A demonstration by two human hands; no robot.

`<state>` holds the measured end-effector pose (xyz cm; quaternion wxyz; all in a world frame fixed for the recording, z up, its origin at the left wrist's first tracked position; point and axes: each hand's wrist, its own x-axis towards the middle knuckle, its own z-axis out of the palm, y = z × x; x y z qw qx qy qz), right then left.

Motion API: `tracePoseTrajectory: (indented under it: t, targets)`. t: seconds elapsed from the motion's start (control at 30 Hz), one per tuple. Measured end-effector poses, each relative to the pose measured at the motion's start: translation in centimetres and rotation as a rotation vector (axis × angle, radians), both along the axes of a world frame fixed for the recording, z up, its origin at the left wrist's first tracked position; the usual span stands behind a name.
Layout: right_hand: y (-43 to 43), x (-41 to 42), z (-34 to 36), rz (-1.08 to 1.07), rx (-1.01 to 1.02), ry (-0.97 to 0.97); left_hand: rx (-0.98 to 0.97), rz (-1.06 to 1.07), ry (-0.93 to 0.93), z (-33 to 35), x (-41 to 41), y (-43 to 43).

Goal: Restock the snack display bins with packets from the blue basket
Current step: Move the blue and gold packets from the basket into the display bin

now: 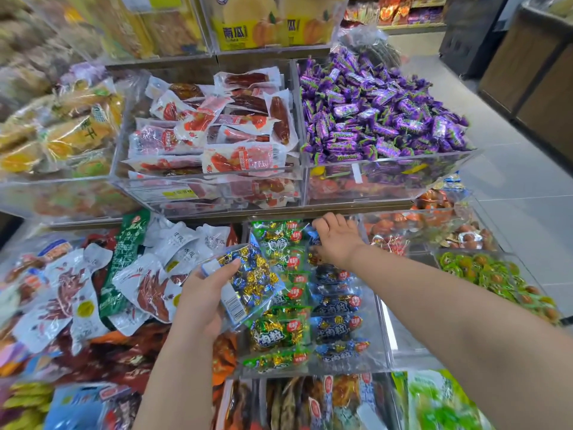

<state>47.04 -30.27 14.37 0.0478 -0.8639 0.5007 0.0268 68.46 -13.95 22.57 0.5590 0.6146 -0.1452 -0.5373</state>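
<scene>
Packet [251,282] in left hand [201,297] grip

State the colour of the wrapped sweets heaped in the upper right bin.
The sweets have purple wrappers with green lettering, shown best in the head view.

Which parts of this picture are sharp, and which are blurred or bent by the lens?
Head view: sharp in the middle, on the purple candies and the packet in the left hand; blurred at the left edge and bottom corners; wide-angle lens bows the shelf edge; soft glare on the clear bin fronts.
</scene>
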Motion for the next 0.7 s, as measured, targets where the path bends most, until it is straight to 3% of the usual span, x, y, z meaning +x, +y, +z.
tracePoseTrajectory:
  t: [0.23,0.4,0.47,0.57,0.67,0.7]
  targets:
    - [0.3,0.4,0.8,-0.037,0.070,-0.016,-0.046,-0.026,0.146,1.2,-0.2,0.5]
    - [5.1,-0.2,4.0,-0.109,-0.305,-0.591,-0.071,-0.074,0.342,0.8,-0.3,0.9]
    - [8.2,-1.0,4.5,0.039,-0.236,-0.757,-0.057,-0.061,0.386,0.7,-1.0,0.8]
    - [12.3,-1.4,5.1,0.277,-0.127,-0.733,-0.012,-0.033,0.382,0.7,-2.9,0.6]
    - [13.5,-1.6,5.6,0.338,-0.263,-0.727,0.022,-0.118,0.358,0.8,-4.9,0.7]
    - [13.5,-1.8,5.9,0.295,-0.213,-0.778,0.031,-0.156,0.328,0.9,-5.4,0.9]
